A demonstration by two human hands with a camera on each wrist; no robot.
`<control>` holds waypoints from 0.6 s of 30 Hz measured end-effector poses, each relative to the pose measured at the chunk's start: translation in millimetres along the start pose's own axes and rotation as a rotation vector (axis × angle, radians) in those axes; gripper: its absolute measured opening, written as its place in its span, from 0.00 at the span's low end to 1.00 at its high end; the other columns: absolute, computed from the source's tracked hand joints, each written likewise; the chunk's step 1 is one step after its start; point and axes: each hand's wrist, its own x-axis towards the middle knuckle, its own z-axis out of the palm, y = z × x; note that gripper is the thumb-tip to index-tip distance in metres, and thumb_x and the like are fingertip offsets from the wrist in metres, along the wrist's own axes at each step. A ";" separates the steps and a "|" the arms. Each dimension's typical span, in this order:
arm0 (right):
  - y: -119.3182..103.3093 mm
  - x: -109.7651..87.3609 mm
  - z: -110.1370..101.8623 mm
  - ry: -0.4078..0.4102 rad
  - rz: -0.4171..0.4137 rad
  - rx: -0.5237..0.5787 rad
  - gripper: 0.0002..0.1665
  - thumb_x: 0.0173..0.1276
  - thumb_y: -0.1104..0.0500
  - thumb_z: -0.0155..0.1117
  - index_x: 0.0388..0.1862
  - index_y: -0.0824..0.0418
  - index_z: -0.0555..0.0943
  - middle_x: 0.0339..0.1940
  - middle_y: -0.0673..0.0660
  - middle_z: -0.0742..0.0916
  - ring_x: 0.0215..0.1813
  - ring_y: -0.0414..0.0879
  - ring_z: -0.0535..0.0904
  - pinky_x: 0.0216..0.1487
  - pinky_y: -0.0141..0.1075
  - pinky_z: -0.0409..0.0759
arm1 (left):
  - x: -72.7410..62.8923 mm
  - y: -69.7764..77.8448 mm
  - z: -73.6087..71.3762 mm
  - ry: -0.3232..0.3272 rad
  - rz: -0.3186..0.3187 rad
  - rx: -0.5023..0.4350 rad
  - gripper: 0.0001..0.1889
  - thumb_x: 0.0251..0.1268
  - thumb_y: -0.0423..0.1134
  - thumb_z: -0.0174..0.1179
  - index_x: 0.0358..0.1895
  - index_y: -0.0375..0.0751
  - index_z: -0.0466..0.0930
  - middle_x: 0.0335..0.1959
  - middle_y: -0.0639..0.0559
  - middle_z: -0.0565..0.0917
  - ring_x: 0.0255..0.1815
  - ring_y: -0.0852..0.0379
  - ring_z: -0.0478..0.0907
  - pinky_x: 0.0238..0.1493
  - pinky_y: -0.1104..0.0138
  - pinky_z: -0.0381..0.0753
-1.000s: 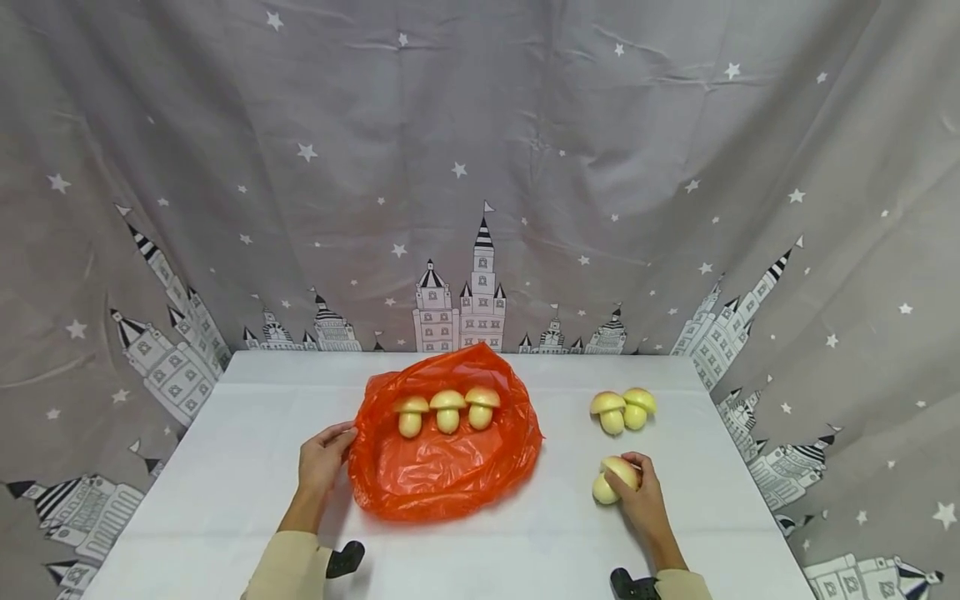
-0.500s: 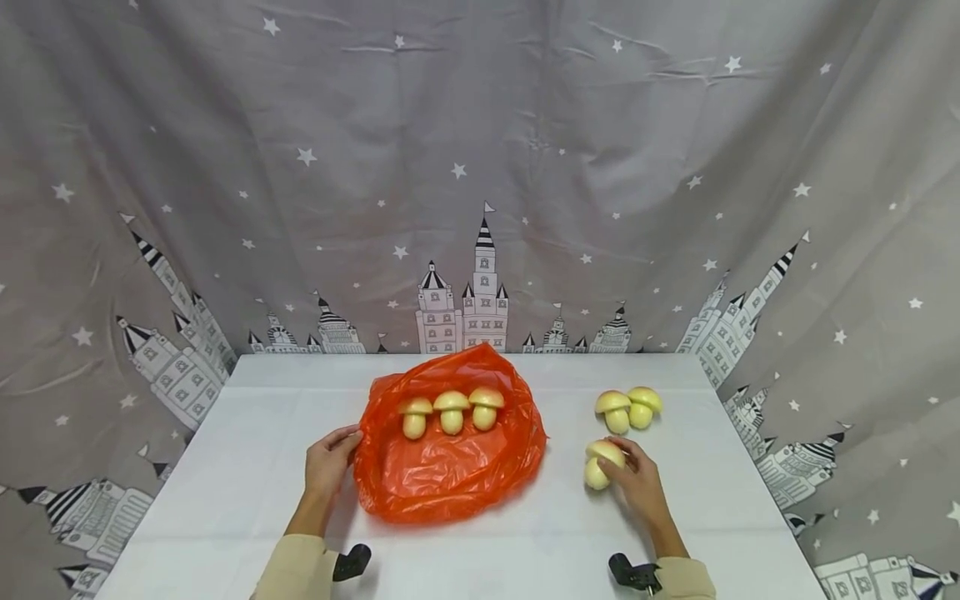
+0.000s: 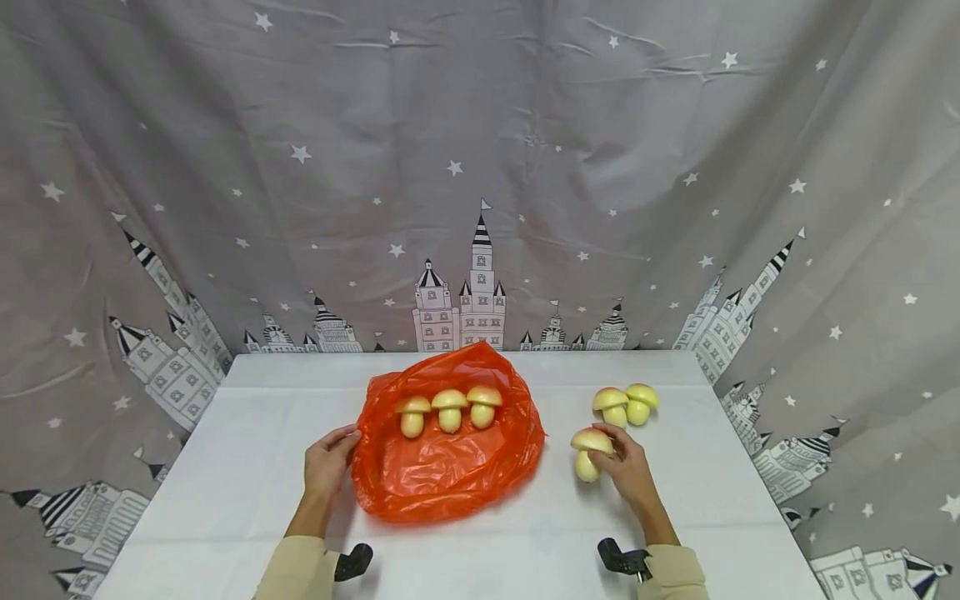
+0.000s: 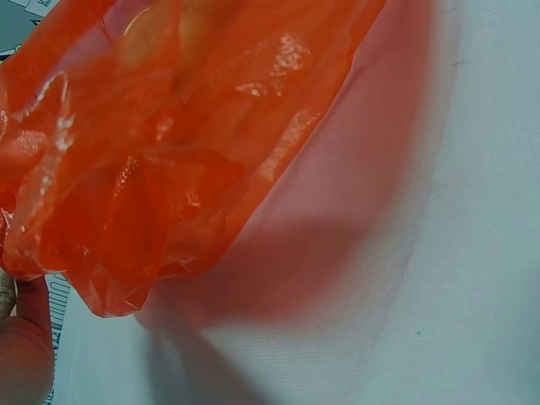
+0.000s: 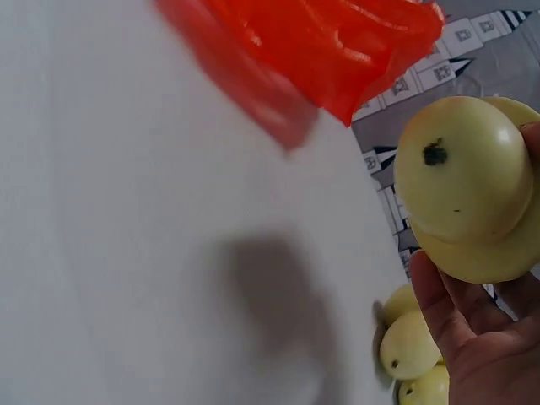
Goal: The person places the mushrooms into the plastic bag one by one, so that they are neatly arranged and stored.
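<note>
An orange-red plastic bag [image 3: 442,496] lies spread with its mouth wide, and three yellow toy mushrooms [image 3: 450,410] sit in a row inside it. My left hand [image 3: 327,467] holds the bag's left rim between thumb and fingers; in the left wrist view the thin plastic [image 4: 169,211] hides most of those fingers. To the right of the bag, my right hand [image 3: 630,471] grips another mushroom [image 3: 587,450] by its cap, stem pointing down in the head view. The right wrist view shows the rounded stem end [image 5: 464,169] with a dark spot, the fingers wrapped about the cap.
Two more mushrooms [image 3: 626,404] lie side by side at the back right of the white table [image 3: 480,558]. A grey curtain [image 3: 480,125] printed with castles and stars hangs behind the table and along its sides. Black wrist mounts [image 3: 622,558] stick out from the sleeves.
My right hand has carried its mushroom leftward and a little away from me, toward the bag. The left hand stays at the bag's rim, and the bag keeps its shape.
</note>
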 end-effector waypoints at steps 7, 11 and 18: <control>-12.4 4.9 11.1 -0.029 -0.003 -0.002 0.29 0.59 0.72 0.66 0.60 0.72 0.73 0.59 0.67 0.77 0.51 0.39 0.74 0.48 0.25 0.75 | 1.7 -0.8 1.5 -0.012 -0.012 0.009 0.23 0.71 0.42 0.56 0.61 0.28 0.73 0.47 0.49 0.81 0.35 0.74 0.76 0.38 0.81 0.77; -19.6 7.5 20.1 -0.047 -0.006 -0.008 0.29 0.58 0.70 0.68 0.59 0.71 0.74 0.59 0.65 0.78 0.53 0.44 0.75 0.49 0.28 0.77 | 2.5 -0.2 2.0 -0.012 -0.021 0.026 0.22 0.72 0.42 0.55 0.61 0.30 0.73 0.53 0.43 0.79 0.36 0.73 0.76 0.38 0.82 0.76; -33.0 11.7 37.9 -0.112 -0.029 0.015 0.29 0.58 0.70 0.70 0.59 0.70 0.75 0.57 0.66 0.80 0.56 0.56 0.76 0.52 0.29 0.77 | 1.6 0.6 -0.1 -0.026 -0.025 0.011 0.23 0.72 0.43 0.56 0.62 0.29 0.72 0.54 0.41 0.78 0.36 0.73 0.76 0.39 0.81 0.76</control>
